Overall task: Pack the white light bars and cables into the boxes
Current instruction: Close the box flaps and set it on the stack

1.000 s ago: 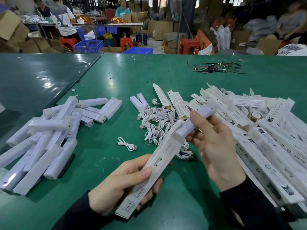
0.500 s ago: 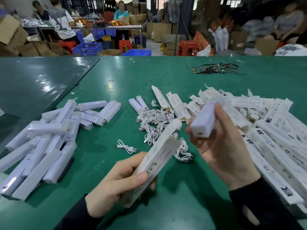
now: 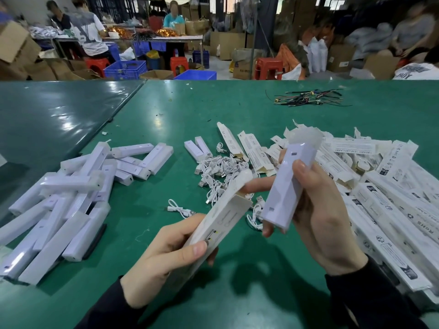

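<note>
My left hand (image 3: 164,260) grips a long white box (image 3: 221,222) tilted up to the right, its open end flap near my right fingers. My right hand (image 3: 318,214) holds a white light bar (image 3: 285,188) almost upright, just right of the box's open end and outside it. A pile of white light bars (image 3: 71,198) lies on the left of the green table (image 3: 213,119). White coiled cables (image 3: 221,172) are heaped in the middle, and one loose cable (image 3: 179,210) lies nearer me. Several printed white boxes (image 3: 392,198) are stacked on the right.
A tangle of black and coloured wires (image 3: 308,100) lies far back on the table. A second, darker table top (image 3: 47,119) adjoins on the left. Beyond the table, people sit among cardboard boxes, blue crates (image 3: 126,68) and red stools (image 3: 268,67).
My right hand pulled the light bar out of the box and turned it from pointing away to nearly upright. The left hand kept hold of the box, which dropped slightly.
</note>
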The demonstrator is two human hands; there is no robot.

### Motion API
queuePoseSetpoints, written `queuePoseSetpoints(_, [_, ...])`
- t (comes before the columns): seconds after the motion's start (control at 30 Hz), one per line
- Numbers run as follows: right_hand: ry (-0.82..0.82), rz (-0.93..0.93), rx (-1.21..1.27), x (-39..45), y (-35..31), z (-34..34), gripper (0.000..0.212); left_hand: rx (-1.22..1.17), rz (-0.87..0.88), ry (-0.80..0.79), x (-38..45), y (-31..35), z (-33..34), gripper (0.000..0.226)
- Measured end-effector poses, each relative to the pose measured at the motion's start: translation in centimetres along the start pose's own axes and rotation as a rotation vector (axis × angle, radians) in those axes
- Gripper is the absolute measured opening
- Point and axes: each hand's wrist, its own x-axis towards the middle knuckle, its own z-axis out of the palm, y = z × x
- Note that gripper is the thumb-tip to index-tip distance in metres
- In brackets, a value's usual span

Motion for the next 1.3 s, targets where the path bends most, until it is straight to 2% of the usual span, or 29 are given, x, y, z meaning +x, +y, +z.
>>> queuePoseSetpoints(0.1, [0.066, 0.017, 0.000, 0.1, 0.3, 0.1, 0.024, 0.008, -0.007, -0.028, 0.0, 0.1, 0.1, 0.059])
queuePoseSetpoints(0.3, [0.167, 0.150, 0.067, 0.0, 0.9, 1.0, 0.042, 0.035, -0.010, -0.037, 0.1, 0.0, 0.3, 0.065])
queuePoseSetpoints(0.43, [0.156, 0.161, 0.113, 0.0, 1.3, 1.1, 0.042, 0.060, -0.027, -0.071, -0.1, -0.1, 0.3, 0.059])
queuePoseSetpoints(0.57, [0.150, 0.270, 0.192, 0.1, 1.5, 1.1, 0.054, 0.116, -0.058, -0.102, 0.1, -0.3, 0.4, 0.054])
queuePoseSetpoints(0.67, [0.132, 0.297, 0.249, 0.2, 1.8, 1.2, 0.047, 0.134, -0.061, -0.100, 0.1, -0.3, 0.4, 0.054])
queuePoseSetpoints(0.8, [0.160, 0.260, 0.240, 0.2, 2.1, 1.5, 0.045, 0.110, -0.069, -0.099, 0.1, -0.4, 0.2, 0.063])
queuePoseSetpoints(0.93, [0.193, 0.147, 0.090, 0.3, 2.0, 1.5, 0.036, 0.062, -0.093, -0.074, 0.0, -0.9, 0.4, 0.047])
queuePoseSetpoints(1.07, [0.177, 0.171, 0.024, -0.1, 3.0, 2.1, 0.029, 0.012, -0.129, -0.019, 0.0, -1.4, 0.4, 0.065])
queuePoseSetpoints(1.13, [0.178, 0.212, -0.023, -0.2, 3.6, 2.3, 0.022, 0.023, -0.116, -0.002, 0.1, -1.5, 0.3, 0.057])
queuePoseSetpoints(1.2, [0.233, 0.196, -0.057, 0.0, 3.8, 2.2, 0.033, 0.049, -0.114, 0.023, 0.1, -1.5, 0.2, 0.047])
queuePoseSetpoints(1.27, [0.318, 0.119, -0.092, 0.2, 3.8, 1.4, 0.043, 0.073, -0.122, 0.025, 0.2, -1.5, 0.1, 0.041])
queuePoseSetpoints(1.3, [0.332, 0.061, -0.126, 0.3, 3.7, 1.1, 0.036, 0.087, -0.124, 0.022, 0.2, -1.5, 0.1, 0.039])
